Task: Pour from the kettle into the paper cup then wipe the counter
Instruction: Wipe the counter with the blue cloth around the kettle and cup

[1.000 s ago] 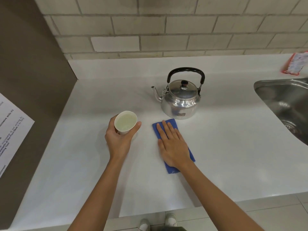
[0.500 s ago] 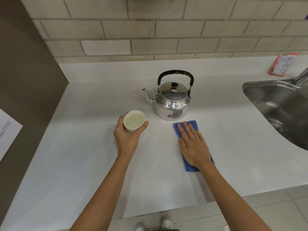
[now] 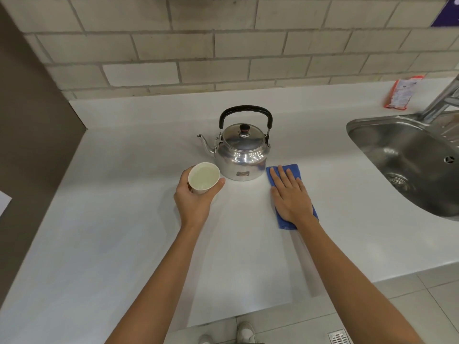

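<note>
A shiny metal kettle with a black handle stands upright on the white counter, its spout to the left. Just in front of the spout, my left hand grips a white paper cup that holds pale liquid and appears lifted slightly off the counter. My right hand lies flat, fingers spread, pressing a blue cloth onto the counter to the right of the kettle's base.
A steel sink with a tap is set into the counter at the right. An orange packet lies by the tiled wall. A brown panel bounds the left side. The counter's front edge is near my body.
My right hand has slid the blue cloth to the right, from in front of the kettle to beside its right side. The left hand has kept hold of the cup.
</note>
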`<state>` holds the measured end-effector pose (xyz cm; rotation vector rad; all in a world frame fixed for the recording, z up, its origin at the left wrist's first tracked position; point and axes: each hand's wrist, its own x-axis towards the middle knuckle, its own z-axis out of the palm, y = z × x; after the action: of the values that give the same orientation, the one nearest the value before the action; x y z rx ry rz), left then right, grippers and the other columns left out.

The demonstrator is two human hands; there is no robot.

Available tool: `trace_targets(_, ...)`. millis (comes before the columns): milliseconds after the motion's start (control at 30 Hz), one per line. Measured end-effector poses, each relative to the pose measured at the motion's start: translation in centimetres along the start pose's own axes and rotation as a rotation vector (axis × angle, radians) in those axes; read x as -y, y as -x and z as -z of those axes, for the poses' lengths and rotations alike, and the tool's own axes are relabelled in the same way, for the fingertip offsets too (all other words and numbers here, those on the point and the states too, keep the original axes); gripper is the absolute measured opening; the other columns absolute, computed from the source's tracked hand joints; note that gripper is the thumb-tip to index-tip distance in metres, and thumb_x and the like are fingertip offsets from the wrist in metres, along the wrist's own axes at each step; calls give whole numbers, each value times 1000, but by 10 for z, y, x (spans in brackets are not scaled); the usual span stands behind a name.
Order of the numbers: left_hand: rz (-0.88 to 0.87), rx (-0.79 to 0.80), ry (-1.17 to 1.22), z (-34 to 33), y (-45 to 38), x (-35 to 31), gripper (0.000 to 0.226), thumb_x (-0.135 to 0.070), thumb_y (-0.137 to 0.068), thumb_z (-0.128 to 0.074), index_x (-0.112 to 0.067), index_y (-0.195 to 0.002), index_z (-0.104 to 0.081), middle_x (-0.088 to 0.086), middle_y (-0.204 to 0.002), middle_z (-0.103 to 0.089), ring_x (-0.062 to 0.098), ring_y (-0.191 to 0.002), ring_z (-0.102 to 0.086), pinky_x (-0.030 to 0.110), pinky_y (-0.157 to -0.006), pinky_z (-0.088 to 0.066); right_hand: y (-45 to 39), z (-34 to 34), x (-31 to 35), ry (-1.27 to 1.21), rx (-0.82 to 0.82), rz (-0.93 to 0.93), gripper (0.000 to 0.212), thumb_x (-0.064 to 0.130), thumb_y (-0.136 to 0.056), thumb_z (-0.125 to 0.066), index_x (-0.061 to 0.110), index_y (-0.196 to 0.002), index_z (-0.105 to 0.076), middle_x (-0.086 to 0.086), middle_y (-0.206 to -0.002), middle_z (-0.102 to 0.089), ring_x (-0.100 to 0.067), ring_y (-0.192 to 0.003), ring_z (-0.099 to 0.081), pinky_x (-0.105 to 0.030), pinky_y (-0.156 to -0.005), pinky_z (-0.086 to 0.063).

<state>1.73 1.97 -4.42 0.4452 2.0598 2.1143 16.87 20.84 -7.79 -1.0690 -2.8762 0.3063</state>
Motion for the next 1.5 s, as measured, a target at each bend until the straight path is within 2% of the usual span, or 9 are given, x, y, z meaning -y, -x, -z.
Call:
trace_targets(167,0,-3,-12,-1,0,-2,57,-25,-57,-93,-24,-106,-65,-15,-94,-70,-7,-84,-63,9,-73,-50,38,-5,-2,-11,-9,133,55,34,-105,-21,30,-156,-1,10,-164,1,-10,-152,6,-30,-123,4)
trace_targets(267,22,9,-20,3,0,-3,62,-27,-55,-94,-26,-109,-64,-16,-97,-69,-8,-87,-63,9,-74,-49,41,-5,-13,-31,-25,103,55,33,-105,-24,29,-156,-5,10,-164,-2,-9,-152,3,-30,-123,1)
trace_targets(467,14,159,-34,17,1,-13,95,-42,-51,-93,-31,-134,-48,-13,-129,-57,4,-122,-54,23,-103,-41,1,2,-12,-10,-12,-52,55,31,-105,-21,25,-156,-2,1,-166,0,-18,-153,2,-36,-124,0)
trace_targets(600,-97,134,-65,18,-32,-42,69,-42,-70,-83,-24,-131,-54,-7,-130,-61,0,-122,-54,8,-95,-39,6,-3,-19,-13,-12,7,54,33,-105,-21,29,-155,0,5,-166,0,-16,-153,3,-34,-123,2)
trace_targets(733,-229,206,-206,-6,-82,-75,43,-34,-89,-67,-17,-128,-60,-5,-127,-65,4,-120,-56,19,-104,-40,4,-3,-20,-20,-31,0,54,33,-105,-22,29,-155,-2,5,-165,-2,-16,-153,2,-34,-123,2)
trace_targets(933,-512,542,-696,-78,-121,-101,49,-33,-101,-46,-17,-147,-39,3,-153,-40,19,-142,-34,32,-118,-26,3,-3,-19,-11,-36,-2,54,33,-105,-21,29,-155,0,5,-165,0,-15,-153,4,-34,-123,3)
trace_targets(1133,-705,650,-931,-111,-125,-93,45,-20,-103,-42,-15,-147,-37,8,-150,-44,27,-137,-39,39,-110,-33,6,-4,-18,-16,-51,-7,55,34,-105,-21,29,-155,1,6,-165,1,-15,-152,5,-33,-122,5)
trace_targets(1300,-809,604,-1023,-113,-127,-86,57,7,-92,-48,-13,-145,-41,10,-136,-56,30,-121,-51,39,-98,-41,5,-5,-15,3,-57,-31,56,36,-104,-19,31,-155,2,8,-165,4,-15,-152,10,-35,-121,11)
trace_targets(1500,-834,547,-1024,-113,-129,-93,69,19,-79,-44,-9,-143,-44,13,-136,-56,32,-121,-53,43,-97,-45,-8,-5,-13,1,-42,-17,57,35,-103,-22,31,-156,0,6,-166,2,-17,-153,5,-35,-123,3)
